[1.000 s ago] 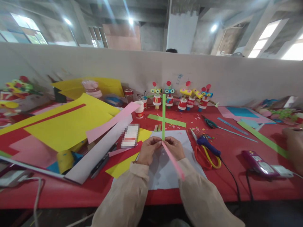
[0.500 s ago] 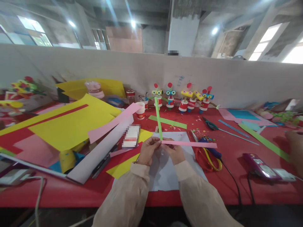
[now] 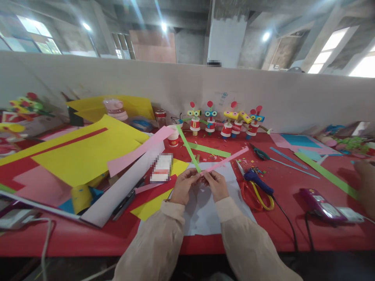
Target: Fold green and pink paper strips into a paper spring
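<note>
Pinched together over a white sheet of paper [image 3: 202, 222], my hands hold two joined paper strips by their meeting ends. My left hand [image 3: 185, 186] is closed at the base of the green paper strip [image 3: 188, 148], which points up and to the left. My right hand [image 3: 216, 185] is closed on the near end of the pink paper strip [image 3: 230, 160], which slants up and to the right. The fingertips nearly touch and hide the joint between the strips. Another green paper strip [image 3: 212, 150] lies flat on the table behind them.
Scissors [image 3: 257, 195] and a blue glue gun [image 3: 259, 180] lie to my right, with pliers [image 3: 259, 151] farther back. Several paper-cup figures [image 3: 211, 124] line the partition. Yellow sheets [image 3: 84, 156] and a white roll [image 3: 125, 183] cover the left. Another person's hand [image 3: 365, 179] shows at the right edge.
The pink strip has swung from lying level to the right to slanting up and right. The green strip now leans farther left. Both hands stay closed at the joint.
</note>
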`<state>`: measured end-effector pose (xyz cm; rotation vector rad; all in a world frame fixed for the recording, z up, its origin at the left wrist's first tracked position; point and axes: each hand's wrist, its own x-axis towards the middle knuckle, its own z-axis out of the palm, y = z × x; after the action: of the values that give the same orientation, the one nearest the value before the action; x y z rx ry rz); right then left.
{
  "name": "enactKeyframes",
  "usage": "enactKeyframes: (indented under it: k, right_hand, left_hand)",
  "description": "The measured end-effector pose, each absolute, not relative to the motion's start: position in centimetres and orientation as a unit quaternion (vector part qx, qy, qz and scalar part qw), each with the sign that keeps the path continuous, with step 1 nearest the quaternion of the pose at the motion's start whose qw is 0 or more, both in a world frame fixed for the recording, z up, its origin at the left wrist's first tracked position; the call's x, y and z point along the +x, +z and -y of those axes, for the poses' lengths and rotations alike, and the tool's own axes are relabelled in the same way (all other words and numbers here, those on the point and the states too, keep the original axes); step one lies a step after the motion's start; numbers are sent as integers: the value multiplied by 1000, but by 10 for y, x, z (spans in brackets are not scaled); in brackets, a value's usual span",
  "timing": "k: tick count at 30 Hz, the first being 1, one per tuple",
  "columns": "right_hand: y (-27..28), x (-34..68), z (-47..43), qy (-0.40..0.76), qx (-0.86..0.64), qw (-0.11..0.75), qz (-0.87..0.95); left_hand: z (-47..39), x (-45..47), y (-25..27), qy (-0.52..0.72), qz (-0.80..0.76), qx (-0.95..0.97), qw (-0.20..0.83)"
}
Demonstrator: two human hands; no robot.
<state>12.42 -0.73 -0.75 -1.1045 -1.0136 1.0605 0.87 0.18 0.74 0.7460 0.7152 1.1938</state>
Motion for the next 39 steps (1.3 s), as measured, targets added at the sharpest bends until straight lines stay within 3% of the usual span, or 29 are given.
enactKeyframes:
  k: [6,15,22,39]
  right_hand:
    - [-8,127,6,460,-479,595,452]
    - [-6,127,7,472,-484,601,427]
    - [-3,126,9,550,-441,603,373]
    - [-4,124,10,477,-447,613,444]
  left_hand:
    - [-1,7,10,503,-329,326,729]
    - [-1,5,11,517,-380,400,654]
    - [3,7,14,540,-378,390,643]
    - [-1,4,9,554,-389,369,637]
